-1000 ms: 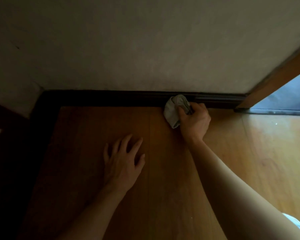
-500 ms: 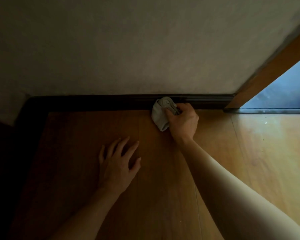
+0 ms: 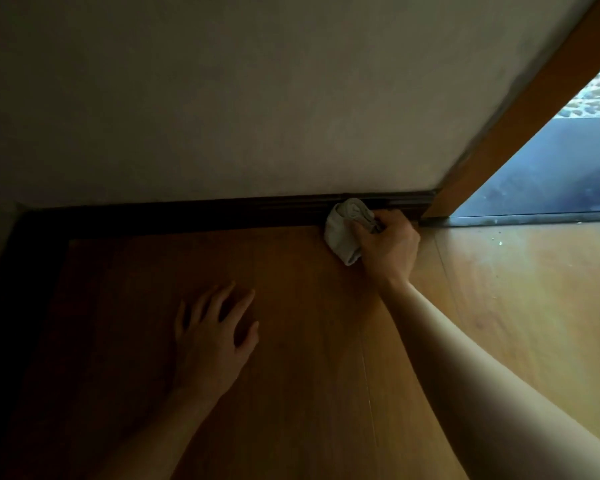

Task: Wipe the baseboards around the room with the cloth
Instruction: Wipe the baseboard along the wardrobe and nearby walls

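Nearest to us, our left hand (image 3: 212, 341) lies flat on the wooden floor (image 3: 309, 393), palm down, fingers spread and straight, holding nothing. It sits in the darker, shaded part of the boards, well apart from the other hand. Our right forearm stretches out from the lower right corner across the brighter planks. At its end our right hand (image 3: 390, 251) is curled into a fist round a bunched pale grey cloth (image 3: 342, 233), the fingers wrapped tight with the knuckles facing the wall. The cloth bulges out to the left of the fist; its upper part is pressed against the dark baseboard (image 3: 222, 214), its lower end touching the floor. This spot is near the right end of the baseboard, just beside the foot of a brown wooden door frame (image 3: 534, 116) that rises slantwise to the upper right. Behind the baseboard stands a plain pale wall (image 3: 257, 98). Past the frame we see a bluish-grey surface (image 3: 551, 174), too dim to make out
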`<move>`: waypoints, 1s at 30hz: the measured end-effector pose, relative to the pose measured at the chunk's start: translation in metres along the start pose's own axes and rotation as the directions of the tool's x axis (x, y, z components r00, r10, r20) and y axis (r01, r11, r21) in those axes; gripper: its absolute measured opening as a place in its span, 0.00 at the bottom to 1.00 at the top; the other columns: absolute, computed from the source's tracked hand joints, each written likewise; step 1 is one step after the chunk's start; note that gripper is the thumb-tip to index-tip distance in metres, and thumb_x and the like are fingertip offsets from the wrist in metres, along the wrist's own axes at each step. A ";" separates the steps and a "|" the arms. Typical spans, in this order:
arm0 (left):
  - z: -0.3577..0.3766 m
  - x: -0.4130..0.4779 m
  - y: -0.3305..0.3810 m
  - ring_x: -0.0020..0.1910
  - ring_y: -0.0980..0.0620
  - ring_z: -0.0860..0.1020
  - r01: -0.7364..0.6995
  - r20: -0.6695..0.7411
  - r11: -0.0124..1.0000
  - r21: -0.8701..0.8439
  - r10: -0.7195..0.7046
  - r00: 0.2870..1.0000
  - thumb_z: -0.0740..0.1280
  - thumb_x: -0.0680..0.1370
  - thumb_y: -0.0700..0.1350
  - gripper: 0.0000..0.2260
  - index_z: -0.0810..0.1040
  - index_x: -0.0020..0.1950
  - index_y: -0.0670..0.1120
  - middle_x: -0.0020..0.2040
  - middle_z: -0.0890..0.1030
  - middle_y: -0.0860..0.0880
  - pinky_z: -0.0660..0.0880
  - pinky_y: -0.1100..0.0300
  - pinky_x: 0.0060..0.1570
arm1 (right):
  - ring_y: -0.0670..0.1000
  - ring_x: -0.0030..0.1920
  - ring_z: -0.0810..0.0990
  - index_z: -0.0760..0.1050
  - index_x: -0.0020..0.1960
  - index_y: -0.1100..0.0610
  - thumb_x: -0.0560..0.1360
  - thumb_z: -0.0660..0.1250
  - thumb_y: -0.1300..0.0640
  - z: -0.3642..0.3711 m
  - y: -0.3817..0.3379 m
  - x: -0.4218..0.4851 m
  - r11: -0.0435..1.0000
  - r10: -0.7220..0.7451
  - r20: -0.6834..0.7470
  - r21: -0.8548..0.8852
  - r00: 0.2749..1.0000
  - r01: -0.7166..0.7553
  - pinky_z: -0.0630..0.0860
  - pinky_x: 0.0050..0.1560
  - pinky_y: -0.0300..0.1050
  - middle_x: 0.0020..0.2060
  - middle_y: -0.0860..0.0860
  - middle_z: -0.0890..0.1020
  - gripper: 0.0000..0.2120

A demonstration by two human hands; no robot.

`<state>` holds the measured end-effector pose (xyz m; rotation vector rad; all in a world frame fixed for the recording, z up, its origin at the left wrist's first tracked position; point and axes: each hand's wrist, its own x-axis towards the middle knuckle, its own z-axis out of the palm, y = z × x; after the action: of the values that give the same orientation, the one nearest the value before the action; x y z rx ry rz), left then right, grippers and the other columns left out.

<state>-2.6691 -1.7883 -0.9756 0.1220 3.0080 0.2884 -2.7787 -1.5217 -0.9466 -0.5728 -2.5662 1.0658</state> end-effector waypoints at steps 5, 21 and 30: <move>-0.004 0.001 0.004 0.75 0.45 0.64 0.021 0.013 1.000 0.002 -0.021 1.000 0.48 0.77 0.66 0.29 0.71 0.74 0.59 0.75 0.69 0.51 0.58 0.34 0.72 | 0.52 0.49 0.79 0.83 0.56 0.55 0.72 0.74 0.49 -0.002 0.004 0.000 0.997 0.082 -0.078 0.007 0.994 -0.082 0.68 0.43 0.41 0.53 0.51 0.81 0.16; -0.003 0.006 0.007 0.77 0.47 0.57 0.060 0.095 0.997 0.044 -0.064 0.993 0.53 0.79 0.66 0.27 0.63 0.77 0.63 0.79 0.61 0.53 0.53 0.38 0.75 | 0.48 0.41 0.75 0.82 0.49 0.55 0.72 0.74 0.50 0.028 -0.023 -0.018 0.999 -0.029 0.012 0.045 1.000 0.028 0.66 0.37 0.39 0.45 0.49 0.79 0.10; -0.001 0.003 0.027 0.78 0.49 0.55 -0.028 0.141 0.997 0.066 0.019 0.990 0.48 0.78 0.69 0.29 0.55 0.79 0.65 0.81 0.54 0.54 0.52 0.42 0.77 | 0.48 0.41 0.76 0.82 0.48 0.57 0.72 0.75 0.52 0.031 -0.030 -0.020 0.994 -0.092 0.065 0.063 0.994 0.088 0.67 0.37 0.40 0.46 0.51 0.79 0.10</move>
<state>-2.6702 -1.7618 -0.9699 0.1765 2.8789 0.1721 -2.7819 -1.5694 -0.9480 -0.4087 -2.5813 1.1451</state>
